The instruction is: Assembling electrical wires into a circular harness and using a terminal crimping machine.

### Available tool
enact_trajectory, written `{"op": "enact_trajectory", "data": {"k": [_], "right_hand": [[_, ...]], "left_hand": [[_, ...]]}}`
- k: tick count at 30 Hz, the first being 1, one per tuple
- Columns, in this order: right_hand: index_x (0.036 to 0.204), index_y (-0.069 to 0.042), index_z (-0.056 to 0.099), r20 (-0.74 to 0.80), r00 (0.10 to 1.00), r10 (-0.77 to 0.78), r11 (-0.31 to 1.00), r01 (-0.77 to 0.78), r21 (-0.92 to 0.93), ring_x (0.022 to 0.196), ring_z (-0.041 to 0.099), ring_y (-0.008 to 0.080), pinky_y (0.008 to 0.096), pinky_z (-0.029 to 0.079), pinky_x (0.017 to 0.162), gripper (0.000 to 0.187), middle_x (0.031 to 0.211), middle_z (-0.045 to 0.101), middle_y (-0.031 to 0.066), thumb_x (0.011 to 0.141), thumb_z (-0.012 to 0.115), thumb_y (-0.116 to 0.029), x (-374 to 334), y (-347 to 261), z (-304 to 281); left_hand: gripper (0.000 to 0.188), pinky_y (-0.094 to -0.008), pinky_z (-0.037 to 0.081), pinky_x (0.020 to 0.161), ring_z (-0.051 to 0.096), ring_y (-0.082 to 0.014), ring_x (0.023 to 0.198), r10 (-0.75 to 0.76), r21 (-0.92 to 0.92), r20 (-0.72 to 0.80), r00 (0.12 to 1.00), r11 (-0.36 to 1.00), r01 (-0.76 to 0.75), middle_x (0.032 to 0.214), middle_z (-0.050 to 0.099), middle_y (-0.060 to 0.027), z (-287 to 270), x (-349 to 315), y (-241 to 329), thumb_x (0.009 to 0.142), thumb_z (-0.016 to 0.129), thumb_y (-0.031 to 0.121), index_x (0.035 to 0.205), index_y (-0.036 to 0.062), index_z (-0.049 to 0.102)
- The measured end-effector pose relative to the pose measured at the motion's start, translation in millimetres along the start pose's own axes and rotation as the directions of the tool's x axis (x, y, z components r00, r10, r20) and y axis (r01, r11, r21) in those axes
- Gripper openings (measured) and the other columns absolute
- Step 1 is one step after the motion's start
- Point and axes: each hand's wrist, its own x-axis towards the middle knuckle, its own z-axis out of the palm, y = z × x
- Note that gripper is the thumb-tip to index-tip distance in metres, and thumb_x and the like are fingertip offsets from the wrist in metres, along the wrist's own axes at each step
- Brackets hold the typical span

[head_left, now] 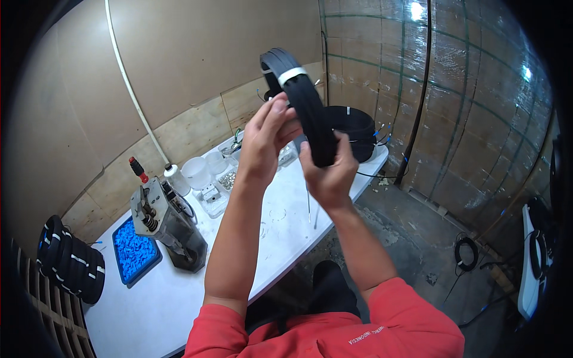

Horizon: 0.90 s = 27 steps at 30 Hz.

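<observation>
Red sleeves (412, 316) nearest, right hand (329, 178) clamped the black coil's (309, 107) lower end between thumb and fingers, seemingly keeping it raised edge-on; left hand's (262, 138) bent fingers beside it, grip unclear.

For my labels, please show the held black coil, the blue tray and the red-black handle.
Held black coil (309, 108): head view, outer side.
Blue tray (145, 272): head view, near wall.
Red-black handle (138, 169): head view, its middle.

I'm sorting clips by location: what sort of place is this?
Probably a small workshop or assembly room for cables: a metal bench machine stands on the white table beside a tray of small blue parts, and banded black coils sit at the table's left end.
</observation>
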Motion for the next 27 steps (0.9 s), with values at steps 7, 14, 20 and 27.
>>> {"op": "enact_trajectory", "data": {"k": [7, 14, 20, 27], "right_hand": [[0.13, 0.001, 0.059, 0.247, 0.881, -0.404, 0.903, 0.428, -0.047, 0.087, 0.074, 0.0384, 0.0441, 0.059, 0.074, 0.067, 0.101, 0.071, 0.0203, 0.079, 0.09, -0.027, -13.5, 6.6, 17.5], [0.136, -0.01, 0.064, 0.438, 0.675, -0.594, 0.768, 0.638, 0.06, 0.126, 0.062, 0.0362, 0.047, 0.049, 0.106, 0.061, 0.129, 0.067, 0.016, 0.076, 0.072, -0.012, 59.0, -0.6, -0.9], [0.128, -0.023, 0.07, 0.609, 0.202, -0.767, 0.373, 0.912, 0.169, 0.121, 0.068, 0.0255, 0.0423, 0.052, 0.103, 0.06, 0.127, 0.071, 0.0029, 0.072, 0.079, -0.002, 142.6, -12.5, 39.5], [0.115, -0.006, 0.07, 0.646, 0.651, -0.398, 0.827, 0.56, -0.055, 0.072, 0.074, 0.0215, 0.033, 0.059, 0.065, 0.024, 0.079, 0.073, 0.0078, 0.092, 0.077, -0.01, 175.3, 31.5, 5.5]], "left_hand": [[0.027, -0.0307, 0.047, 0.055, 0.051, -0.0103, 0.057, -0.001, 0.147, -0.214, 0.977, 0.989, 0.033, 0.069, 0.053, 0.0008, 33.8, 4.0, 37.9, 0.091, 0.082, 0.017, 0.087, 0.0096, 0.057], [0.027, -0.0293, 0.044, 0.046, 0.049, -0.011, 0.047, -0.111, 0.262, 0.002, 0.994, 0.959, 0.107, 0.064, 0.053, -0.0005, -53.3, -12.8, 65.0, 0.087, 0.079, 0.012, 0.102, 0.0035, 0.059], [0.029, -0.0286, 0.043, 0.045, 0.048, -0.0105, 0.044, -0.255, 0.307, 0.069, 0.965, 0.925, 0.223, 0.062, 0.054, -0.0018, -42.4, -16.2, 60.9, 0.085, 0.08, 0.01, 0.102, 0.0023, 0.058], [0.028, -0.0262, 0.042, 0.041, 0.045, -0.0066, 0.041, -0.156, 0.078, 0.157, 0.975, 0.986, 0.145, 0.063, 0.05, 0.0009, -75.4, -32.9, 51.4, 0.09, 0.074, 0.018, 0.106, 0.0016, 0.058]]}}
